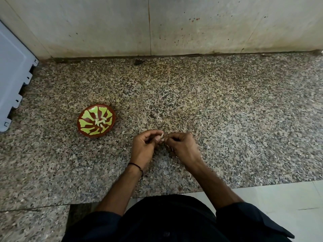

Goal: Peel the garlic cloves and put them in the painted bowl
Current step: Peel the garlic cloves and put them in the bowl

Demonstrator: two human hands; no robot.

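Both hands meet over the counter [227, 119]. The left hand [145, 144] has its thumb and forefinger pinched on a pale clove [162, 135], and the right hand [181, 145] has curled fingertips closed on the same clove from the other side. So both are gripping it, held just off the granite, not resting on it.

There's lots of room. To the right of the grip it's bare speckled stone all the way to the frame edge. Beyond the grip there's a wide strip of counter before it hits the wall [192, 32], with a dark grimy seam along that joint. On the near side, the counter's front edge runs under the forearms, with white floor [288, 206] below it on the right.

The bowl [82, 126] sits to the left of the grip and a bit further away, well apart from the hands, with nothing between them. It's brown with green petal shapes, and a small pile of peeled cloves [100, 122] sits in the middle of it.

Far left past the bowl, a grey panel [12, 75] with a notched edge stands on the counter by the wall. There's a thin black band [135, 165] on the left wrist, and dark sleeves lower down.
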